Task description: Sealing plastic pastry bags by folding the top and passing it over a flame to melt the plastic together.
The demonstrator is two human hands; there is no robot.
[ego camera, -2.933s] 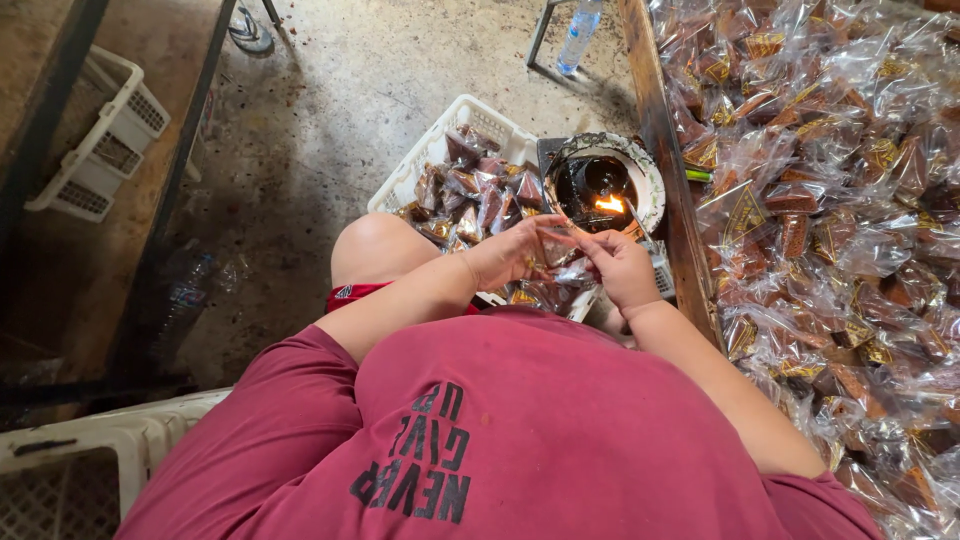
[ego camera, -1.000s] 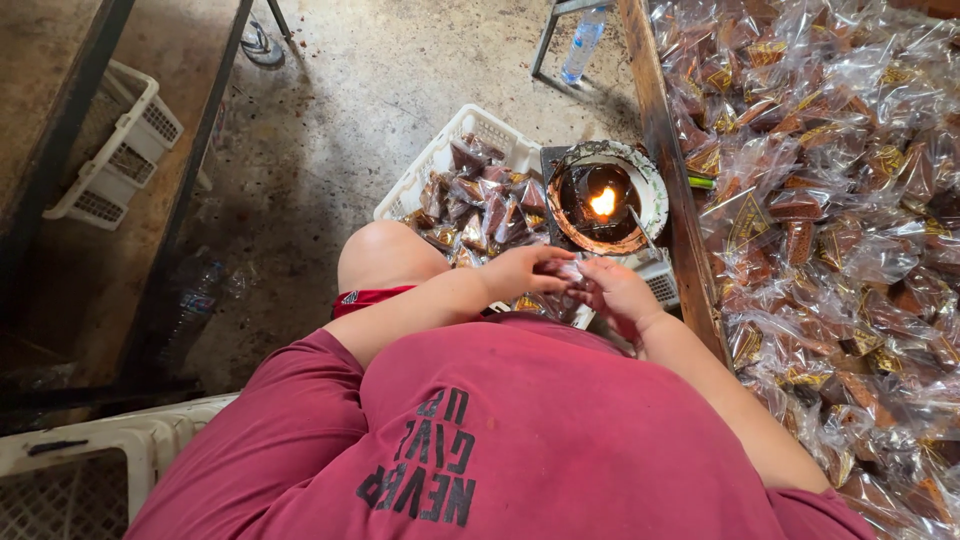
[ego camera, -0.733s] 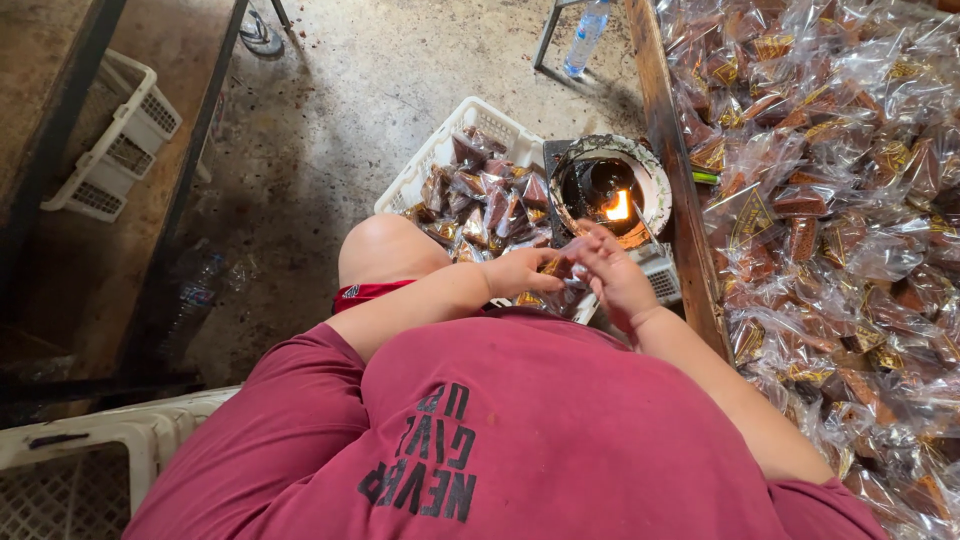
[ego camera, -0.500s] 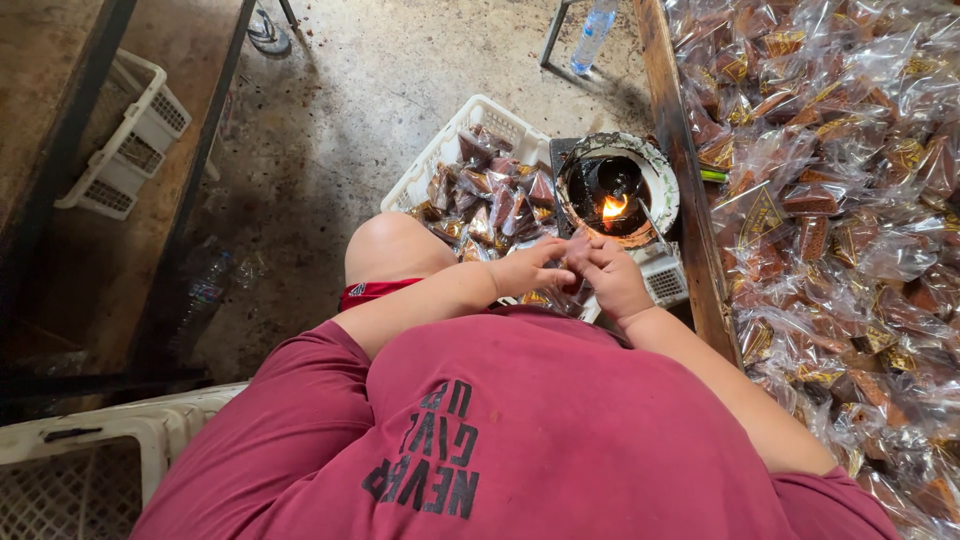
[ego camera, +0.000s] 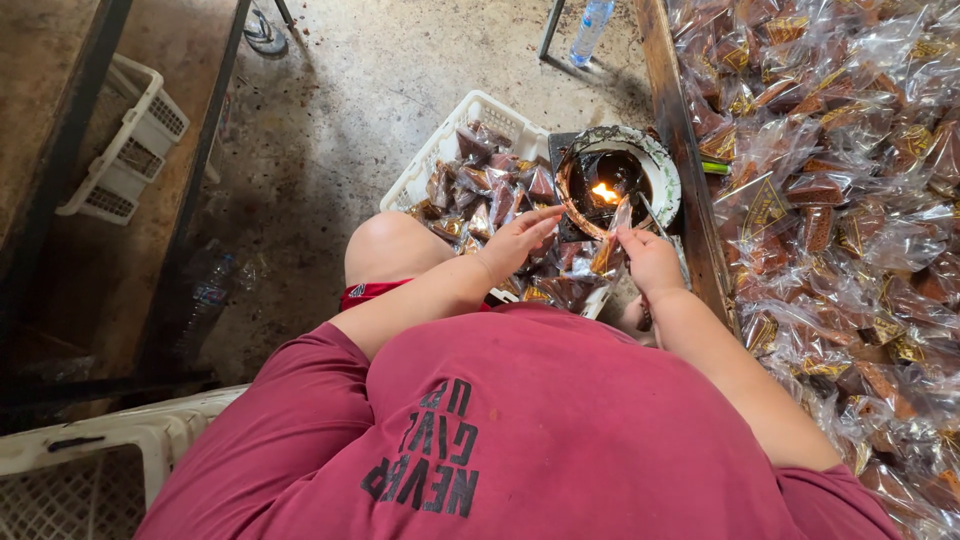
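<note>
My right hand (ego camera: 650, 262) pinches a small clear packet (ego camera: 612, 240) with a brown sweet inside and holds its top edge at the rim of a round bowl (ego camera: 660, 170) in which a small flame (ego camera: 604, 192) burns. My left hand (ego camera: 518, 238) hovers just left of the packet with fingers stretched, holding nothing. Below both hands a white slatted basket (ego camera: 450, 145) holds several wrapped brown sweets.
A long wooden-edged table (ego camera: 672, 110) on the right is heaped with several clear packets of brown sweets (ego camera: 840, 190). A plastic bottle (ego camera: 590, 30) stands on the concrete floor beyond. A white basket (ego camera: 130, 150) lies far left, a white crate (ego camera: 90, 450) at lower left.
Both hands were together on the packet; now my left hand has let go and spread open, while my right hand has lifted the packet's edge toward the flame.
</note>
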